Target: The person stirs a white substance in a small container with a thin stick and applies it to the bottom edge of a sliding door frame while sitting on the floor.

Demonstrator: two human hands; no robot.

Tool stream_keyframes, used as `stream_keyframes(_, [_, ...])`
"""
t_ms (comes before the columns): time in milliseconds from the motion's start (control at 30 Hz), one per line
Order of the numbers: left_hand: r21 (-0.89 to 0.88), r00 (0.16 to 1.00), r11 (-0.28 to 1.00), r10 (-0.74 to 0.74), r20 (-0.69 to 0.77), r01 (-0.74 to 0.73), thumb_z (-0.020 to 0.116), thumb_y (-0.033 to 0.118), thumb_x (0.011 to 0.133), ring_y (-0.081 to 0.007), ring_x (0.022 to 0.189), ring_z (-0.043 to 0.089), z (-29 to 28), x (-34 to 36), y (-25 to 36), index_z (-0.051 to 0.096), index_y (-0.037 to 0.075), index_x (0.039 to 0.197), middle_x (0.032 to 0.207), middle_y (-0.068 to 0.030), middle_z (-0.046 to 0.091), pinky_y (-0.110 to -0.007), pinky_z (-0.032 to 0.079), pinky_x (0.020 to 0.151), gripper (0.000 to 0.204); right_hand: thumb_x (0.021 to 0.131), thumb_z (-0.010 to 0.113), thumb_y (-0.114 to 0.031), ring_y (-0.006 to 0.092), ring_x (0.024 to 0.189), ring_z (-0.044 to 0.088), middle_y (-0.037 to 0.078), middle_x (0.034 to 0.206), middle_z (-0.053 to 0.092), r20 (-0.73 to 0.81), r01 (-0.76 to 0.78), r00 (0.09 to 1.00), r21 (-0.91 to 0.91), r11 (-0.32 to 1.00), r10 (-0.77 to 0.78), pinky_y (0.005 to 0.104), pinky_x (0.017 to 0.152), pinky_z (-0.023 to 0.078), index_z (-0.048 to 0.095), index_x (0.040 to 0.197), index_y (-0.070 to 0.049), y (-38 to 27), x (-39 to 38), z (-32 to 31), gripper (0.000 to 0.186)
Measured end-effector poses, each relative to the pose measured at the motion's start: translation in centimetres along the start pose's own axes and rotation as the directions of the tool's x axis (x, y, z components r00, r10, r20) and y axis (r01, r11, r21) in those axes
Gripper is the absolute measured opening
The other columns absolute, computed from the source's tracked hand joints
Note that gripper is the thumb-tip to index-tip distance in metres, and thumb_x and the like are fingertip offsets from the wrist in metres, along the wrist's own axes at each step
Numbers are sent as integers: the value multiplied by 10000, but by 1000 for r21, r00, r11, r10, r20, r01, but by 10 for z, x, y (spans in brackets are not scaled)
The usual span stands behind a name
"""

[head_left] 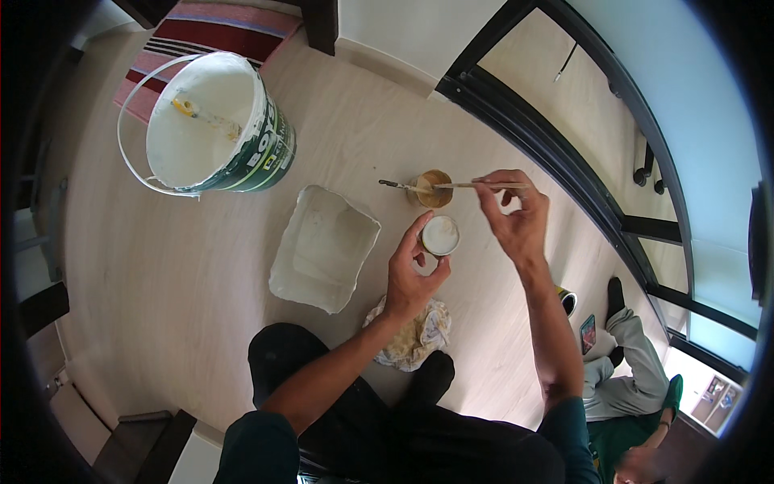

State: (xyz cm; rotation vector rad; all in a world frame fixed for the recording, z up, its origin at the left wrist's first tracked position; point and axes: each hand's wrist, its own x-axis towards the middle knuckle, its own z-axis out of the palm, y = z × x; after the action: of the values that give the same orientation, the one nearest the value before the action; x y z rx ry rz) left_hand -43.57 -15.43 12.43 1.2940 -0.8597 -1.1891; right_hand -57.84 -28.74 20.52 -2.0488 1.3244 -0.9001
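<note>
My left hand [415, 274] is closed round a small round container [440, 235] with a white top surface, lid or contents I cannot tell. My right hand [516, 214] pinches a thin pale stick [468, 185] over a tan cup [436, 198] of beige material, just beyond the small container. A slim tool with a dark end [391, 183] reaches over the cup's left rim; I cannot tell if it joins the stick. A pale, paint-coated tray [318, 246] lies left of my hands. A stained crumpled cloth [403, 339] lies below my left hand.
A large paint bucket [258, 161] with a yellow-handled tool inside stands upper left by a striped mat [218, 36]. A black-framed glass door [548, 137] runs along the right. Another person in green and grey [637, 379] sits lower right near a phone [588, 333] and a can [565, 298].
</note>
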Motion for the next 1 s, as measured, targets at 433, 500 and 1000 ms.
stream_keyframes(433, [81,997,996,-16,-79,23,744,-22,819,-80,935,630,-3,8,3,487,31,1512,1248,-47,690,-254,455,732,741,874,832,-72,159,860,661,15,969,776,-6,-38,999,-23,999,38,292,658,507,762,998,-83,13,5,27,143])
stream_keyframes(500, [56,994,998,-25,-105,31,750,-5,812,-104,896,610,-2,8,2,508,59,1510,1187,-45,700,-280,453,725,742,884,827,-76,145,847,656,22,975,771,-10,-38,999,-11,999,38,283,646,494,762,1004,-73,17,4,26,137])
stream_keyframes(1000, [140,990,990,33,-136,-13,765,-15,804,-79,875,603,-3,10,2,507,36,1508,1179,-39,701,-265,467,713,752,971,775,-157,44,727,586,50,914,773,-58,-389,895,386,836,443,209,617,413,681,1096,-36,33,-14,-4,198])
